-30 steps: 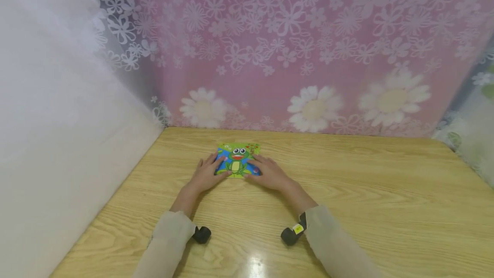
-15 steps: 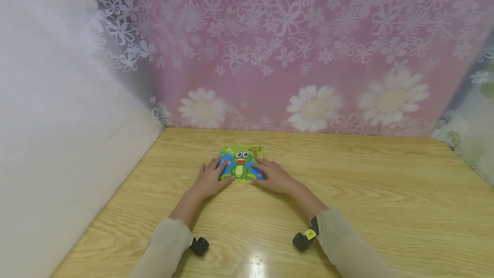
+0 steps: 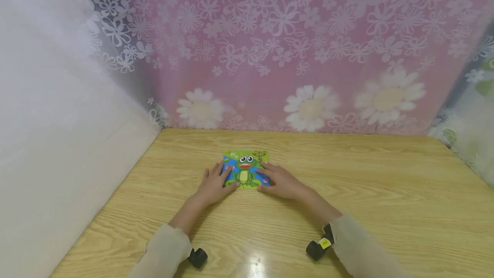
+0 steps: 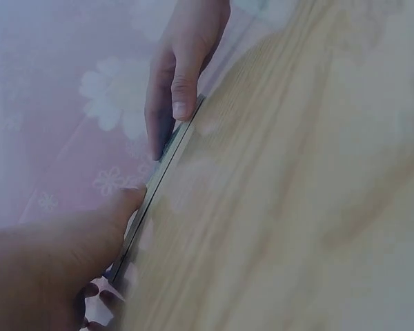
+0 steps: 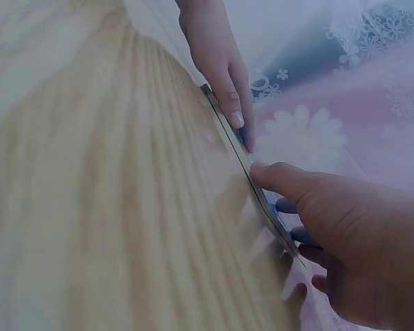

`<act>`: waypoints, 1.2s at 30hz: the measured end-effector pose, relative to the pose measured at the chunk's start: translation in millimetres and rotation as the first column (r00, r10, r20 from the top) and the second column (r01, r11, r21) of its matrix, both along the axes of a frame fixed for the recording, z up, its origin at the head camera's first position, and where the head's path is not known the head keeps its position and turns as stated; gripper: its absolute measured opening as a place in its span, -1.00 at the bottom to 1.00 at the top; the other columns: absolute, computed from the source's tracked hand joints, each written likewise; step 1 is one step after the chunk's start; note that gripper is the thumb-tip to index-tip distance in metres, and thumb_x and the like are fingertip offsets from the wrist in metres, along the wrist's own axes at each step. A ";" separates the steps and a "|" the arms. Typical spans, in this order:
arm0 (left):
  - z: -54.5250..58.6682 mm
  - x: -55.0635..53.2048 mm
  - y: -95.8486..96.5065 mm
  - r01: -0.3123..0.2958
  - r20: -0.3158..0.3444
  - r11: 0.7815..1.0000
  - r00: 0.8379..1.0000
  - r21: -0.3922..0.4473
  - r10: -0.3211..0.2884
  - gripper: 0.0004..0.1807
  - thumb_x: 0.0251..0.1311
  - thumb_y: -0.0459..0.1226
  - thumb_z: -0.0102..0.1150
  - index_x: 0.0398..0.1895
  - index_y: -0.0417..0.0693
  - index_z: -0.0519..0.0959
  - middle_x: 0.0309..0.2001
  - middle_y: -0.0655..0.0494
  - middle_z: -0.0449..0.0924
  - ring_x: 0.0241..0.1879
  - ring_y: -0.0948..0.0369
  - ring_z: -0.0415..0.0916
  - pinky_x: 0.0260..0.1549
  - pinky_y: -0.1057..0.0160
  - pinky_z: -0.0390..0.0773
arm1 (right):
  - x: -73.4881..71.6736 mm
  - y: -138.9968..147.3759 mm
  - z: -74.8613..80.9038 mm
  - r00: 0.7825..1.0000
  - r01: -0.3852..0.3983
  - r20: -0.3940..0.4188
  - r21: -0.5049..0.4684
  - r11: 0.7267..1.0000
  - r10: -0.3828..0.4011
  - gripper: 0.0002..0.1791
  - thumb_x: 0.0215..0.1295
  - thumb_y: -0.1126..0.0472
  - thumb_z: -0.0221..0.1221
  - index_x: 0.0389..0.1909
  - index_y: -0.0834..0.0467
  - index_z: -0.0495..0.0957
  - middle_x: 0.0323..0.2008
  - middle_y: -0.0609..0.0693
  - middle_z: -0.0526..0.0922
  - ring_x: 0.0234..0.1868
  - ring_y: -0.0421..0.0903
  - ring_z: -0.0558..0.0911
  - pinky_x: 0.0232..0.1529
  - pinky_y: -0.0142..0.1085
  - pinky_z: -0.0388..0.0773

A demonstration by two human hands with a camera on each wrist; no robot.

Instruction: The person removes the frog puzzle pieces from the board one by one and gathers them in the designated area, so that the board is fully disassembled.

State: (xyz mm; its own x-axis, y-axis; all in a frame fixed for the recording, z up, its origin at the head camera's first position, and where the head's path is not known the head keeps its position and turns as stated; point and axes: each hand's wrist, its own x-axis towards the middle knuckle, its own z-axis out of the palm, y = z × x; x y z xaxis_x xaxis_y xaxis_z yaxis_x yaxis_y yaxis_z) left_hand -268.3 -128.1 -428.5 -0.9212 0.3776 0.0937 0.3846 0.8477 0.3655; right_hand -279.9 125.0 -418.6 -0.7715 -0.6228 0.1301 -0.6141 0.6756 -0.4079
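Observation:
A thin, roughly square frog picture board [image 3: 244, 177], green and blue on its face, lies on the table between both hands. A dark seam runs along its near edge [image 5: 241, 155] in the right wrist view. My left hand [image 3: 214, 185] holds the left side, thumb at the near edge and index finger over the picture. On the opposite side my right hand [image 3: 283, 181] grips the board in the same way, thumb [image 5: 272, 176] against the near edge. Parts of the board's side strips are hidden under the fingers.
The light wood-grain table [image 3: 366, 192] extends all round the board. Behind it hangs a pink curtain [image 3: 247, 55] with white flowers, and a white sheet [image 3: 77, 110] closes off the left side. Black wrist cameras [image 3: 316, 250] stick out from the beige sleeves [image 3: 170, 246].
Both hands have drawn the frog picture board slightly nearer to the person and to the right. Their hold on its two sides looks the same.

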 end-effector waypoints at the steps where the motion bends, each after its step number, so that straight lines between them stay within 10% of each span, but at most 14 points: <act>1: -0.3 1.3 1.1 0.003 -0.001 1.000 1.000 -0.006 -0.003 -0.22 0.25 0.16 -0.10 0.38 -0.14 0.13 0.38 -0.27 -0.13 0.36 -0.13 -0.25 0.19 -0.22 -0.27 | 1.4 1.4 -0.4 1.000 0.001 0.004 0.002 1.000 -0.001 -0.32 0.24 -0.13 0.12 0.29 0.15 0.29 0.32 0.23 0.13 0.31 0.20 0.09 0.24 0.07 -0.03; 36: -1.5 39.5 54.0 0.025 -0.018 0.995 0.999 -0.098 -0.027 -0.21 0.27 0.19 -0.20 0.38 -0.15 0.12 0.36 -0.33 -0.14 0.35 -0.14 -0.23 0.19 -0.21 -0.17 | 43.0 53.5 2.7 1.000 -0.014 -0.001 0.018 1.000 0.014 -0.31 0.25 -0.14 0.09 0.28 0.19 0.30 0.31 0.26 0.15 0.29 0.25 0.12 0.20 0.16 -0.04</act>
